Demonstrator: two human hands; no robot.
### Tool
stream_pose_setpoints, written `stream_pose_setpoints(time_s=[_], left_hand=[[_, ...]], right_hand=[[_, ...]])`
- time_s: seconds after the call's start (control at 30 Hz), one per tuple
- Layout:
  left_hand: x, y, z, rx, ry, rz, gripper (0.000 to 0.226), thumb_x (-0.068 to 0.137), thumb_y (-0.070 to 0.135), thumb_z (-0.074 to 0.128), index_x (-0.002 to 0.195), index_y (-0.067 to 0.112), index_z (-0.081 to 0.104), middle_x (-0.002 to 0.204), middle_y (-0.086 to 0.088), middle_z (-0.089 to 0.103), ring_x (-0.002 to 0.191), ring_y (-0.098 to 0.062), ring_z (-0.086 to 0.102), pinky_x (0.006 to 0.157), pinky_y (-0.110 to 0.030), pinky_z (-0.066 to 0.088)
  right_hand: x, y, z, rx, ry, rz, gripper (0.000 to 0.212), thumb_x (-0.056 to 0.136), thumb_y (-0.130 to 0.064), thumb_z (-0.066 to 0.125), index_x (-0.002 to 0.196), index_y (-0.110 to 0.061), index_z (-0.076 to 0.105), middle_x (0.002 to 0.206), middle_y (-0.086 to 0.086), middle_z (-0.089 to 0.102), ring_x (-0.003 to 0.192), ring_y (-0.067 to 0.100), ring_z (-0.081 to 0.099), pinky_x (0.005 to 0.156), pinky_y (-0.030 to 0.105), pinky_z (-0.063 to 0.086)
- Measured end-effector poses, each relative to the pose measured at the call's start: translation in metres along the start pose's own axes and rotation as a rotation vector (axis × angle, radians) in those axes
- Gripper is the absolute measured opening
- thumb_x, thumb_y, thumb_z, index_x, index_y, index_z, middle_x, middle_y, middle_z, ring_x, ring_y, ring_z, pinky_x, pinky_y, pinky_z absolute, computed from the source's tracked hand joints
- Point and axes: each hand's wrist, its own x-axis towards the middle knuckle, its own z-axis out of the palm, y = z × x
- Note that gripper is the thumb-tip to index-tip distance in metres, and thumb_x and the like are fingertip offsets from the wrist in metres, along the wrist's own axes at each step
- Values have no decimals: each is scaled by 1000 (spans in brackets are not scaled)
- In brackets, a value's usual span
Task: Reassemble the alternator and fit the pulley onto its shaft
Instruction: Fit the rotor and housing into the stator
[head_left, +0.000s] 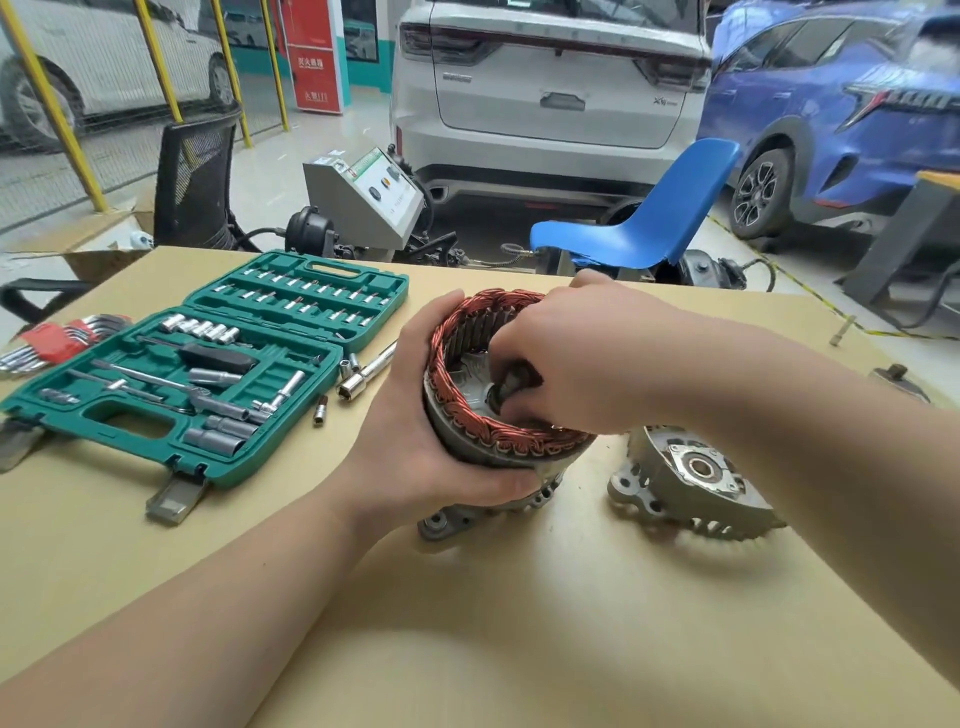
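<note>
I have just one wide-angle view, worn on the person's head, looking forward and down from close above the near edge of the desk (509, 623), across it to the far edge and the parked cars (550, 88) beyond.

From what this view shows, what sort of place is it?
Probably a car repair or training workshop: a white SUV and blue car parked indoors, an open green socket-set case, and a copper-wound alternator stator on the bench.

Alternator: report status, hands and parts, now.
Left hand grips the stator housing, tilted. Right hand reaches inside the copper windings; what its fingers hold is unclear. Other end housing lies apart on the table. Nothing obstructing.
</note>
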Motion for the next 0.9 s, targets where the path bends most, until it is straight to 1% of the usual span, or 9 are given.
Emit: stream_pose_setpoints(time_s=[0.13,0.27,0.37,0.5,0.6,0.67,0.77,0.83,0.9], left_hand=[[-1,0,0,14,9,3,132,52,25,102,161,34,29,152,11,55,144,-25,55,116,-34,47],[-3,2,0,51,-13,29,137,49,15,104,162,26,27,149,22,54,141,-13,56,110,-18,44],[-4,2,2,75,-25,66,138,49,16,105,163,23,28,149,23,54,140,-10,57,109,-15,44],[-3,2,2,57,-21,24,138,49,24,107,162,41,29,149,19,54,140,-15,57,110,-19,46],[-4,-5,1,63,-15,-23,147,48,36,109,164,49,20,155,22,48,145,-16,53,116,-36,46],[-5,-10,-5,137,-8,-57,158,43,50,109,166,50,9,166,15,35,154,-20,41,122,-49,39],[-6,-16,-21,260,-34,-83,157,42,74,97,165,54,2,175,17,10,163,-7,12,129,-42,20],[4,-19,-23,179,-27,-168,148,43,89,85,163,59,5,175,17,12,162,-5,12,131,-44,17],[21,-13,-23,63,95,-321,164,23,109,64,167,48,15,175,10,23,161,-10,21,130,-46,21]], right_hand=[[2,-2,4,-46,38,-48,21,99,-47,55,95,-30,66,68,-11,51,71,14,50,100,46,44],[-5,-3,11,54,63,3,22,99,-45,56,101,-29,71,69,-9,51,77,24,56,81,41,54],[-10,-1,17,86,81,9,25,100,-48,56,104,-29,72,75,-7,58,81,25,56,77,40,53],[-9,4,18,178,80,41,24,99,-49,61,107,-32,75,82,-8,65,85,23,58,81,39,53],[-3,6,15,219,63,36,21,97,-47,64,108,-34,77,81,-11,64,84,21,58,80,37,53],[0,7,13,204,48,21,21,97,-47,65,108,-34,77,84,-11,66,85,22,59,79,38,54],[0,13,15,252,53,39,18,97,-45,68,108,-35,78,79,-19,61,82,17,59,76,33,51],[-2,21,19,352,66,82,15,95,-42,71,105,-35,80,80,-23,63,82,11,61,76,31,50],[-2,30,24,455,71,176,11,94,-38,73,98,-33,82,84,-21,70,85,9,66,74,28,52]])
